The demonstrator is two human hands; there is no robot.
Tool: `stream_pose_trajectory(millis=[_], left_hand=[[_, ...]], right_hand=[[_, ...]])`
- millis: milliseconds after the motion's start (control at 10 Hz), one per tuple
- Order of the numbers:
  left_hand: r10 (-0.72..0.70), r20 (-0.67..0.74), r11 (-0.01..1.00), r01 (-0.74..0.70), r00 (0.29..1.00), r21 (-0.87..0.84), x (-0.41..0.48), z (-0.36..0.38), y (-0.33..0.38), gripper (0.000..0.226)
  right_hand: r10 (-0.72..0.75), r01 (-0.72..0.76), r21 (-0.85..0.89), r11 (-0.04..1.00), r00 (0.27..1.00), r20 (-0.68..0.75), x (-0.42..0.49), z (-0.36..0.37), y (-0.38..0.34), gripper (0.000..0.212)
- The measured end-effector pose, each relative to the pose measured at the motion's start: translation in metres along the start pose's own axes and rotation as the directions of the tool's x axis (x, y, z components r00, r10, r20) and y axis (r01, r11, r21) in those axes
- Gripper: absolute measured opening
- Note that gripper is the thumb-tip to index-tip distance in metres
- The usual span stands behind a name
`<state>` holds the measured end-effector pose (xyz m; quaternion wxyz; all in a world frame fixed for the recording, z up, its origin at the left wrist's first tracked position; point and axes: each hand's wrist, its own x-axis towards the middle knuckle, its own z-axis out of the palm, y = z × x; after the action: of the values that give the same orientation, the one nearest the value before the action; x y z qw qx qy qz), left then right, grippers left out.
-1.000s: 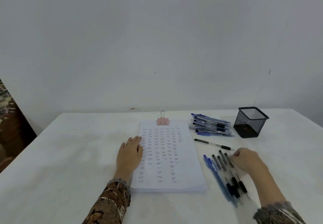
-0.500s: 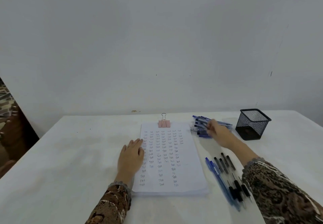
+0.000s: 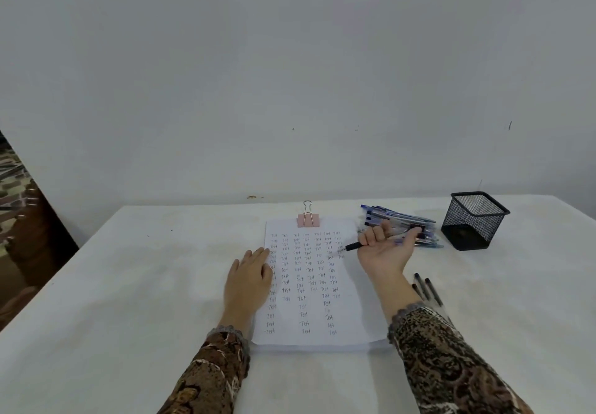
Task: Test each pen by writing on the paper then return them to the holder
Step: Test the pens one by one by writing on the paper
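**White tabletop [image 3: 129, 284]: right hand [image 3: 385, 254] palm-up with a pen [image 3: 353, 246]**

The right wrist is rolled palm-up beside the paper [image 3: 312, 310]. Its fingers [image 3: 379, 233] curl round the pen, black tip pointing left over the sheet's edge. Just beyond them lies the pen pile [image 3: 400, 220], with the mesh holder [image 3: 474, 220] further right. The left hand [image 3: 250, 276] lies flat, fingers together, on the paper's left edge.

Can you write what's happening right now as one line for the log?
right hand: holds pen at paper's right edge | left hand: flat on paper | mesh holder: no pens sticking out
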<state>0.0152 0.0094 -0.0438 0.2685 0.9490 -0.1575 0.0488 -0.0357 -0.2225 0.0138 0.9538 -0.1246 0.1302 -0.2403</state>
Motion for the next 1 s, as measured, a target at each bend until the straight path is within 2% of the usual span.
stream_pose_trajectory(millis=[100,200,300,400,500,600,700,800,1000], left_hand=[[-0.006,-0.001,1.0,0.006,1.0,-0.002,0.0,0.0,-0.001,0.044],[-0.004,-0.003,1.0,0.004,1.0,0.002,0.0,-0.001,0.0,0.044],[0.0,-0.009,1.0,0.0,1.0,0.015,0.0,-0.002,0.001,0.044],[-0.009,0.0,1.0,0.009,1.0,0.024,0.001,-0.001,0.0,0.045],[-0.017,0.002,1.0,0.017,1.0,0.019,0.002,-0.001,0.0,0.045],[-0.02,0.001,1.0,0.02,1.0,0.02,0.002,-0.001,0.001,0.044],[-0.025,0.003,1.0,0.025,1.0,0.012,0.001,-0.001,0.001,0.044],[-0.027,0.004,1.0,0.027,1.0,0.008,0.001,-0.001,0.001,0.044],[-0.029,0.006,0.999,0.029,1.0,0.013,0.0,-0.001,0.001,0.044]], right_hand=[[0.028,-0.028,-0.019,0.999,1.0,-0.002,0.007,-0.006,0.009,0.041],[0.114,-0.108,-0.205,0.973,0.993,0.018,0.012,-0.012,0.014,0.063],[0.125,-0.122,-0.42,0.899,0.992,-0.021,0.015,-0.016,0.017,0.066],[0.09,-0.071,-0.413,0.908,0.996,0.027,0.013,-0.016,0.017,0.02],[0.023,0.017,-0.538,0.843,0.997,0.067,0.014,-0.017,0.016,0.025],[-0.066,0.166,-0.761,0.627,0.985,0.16,0.011,-0.016,0.019,0.026],[-0.181,0.275,-0.877,0.394,0.959,0.219,0.01,-0.021,0.024,0.048],[-0.24,0.31,-0.892,0.33,0.941,0.238,0.002,-0.02,0.026,0.053],[-0.229,0.334,-0.908,0.254,0.933,0.279,0.0,-0.017,0.026,0.052]])
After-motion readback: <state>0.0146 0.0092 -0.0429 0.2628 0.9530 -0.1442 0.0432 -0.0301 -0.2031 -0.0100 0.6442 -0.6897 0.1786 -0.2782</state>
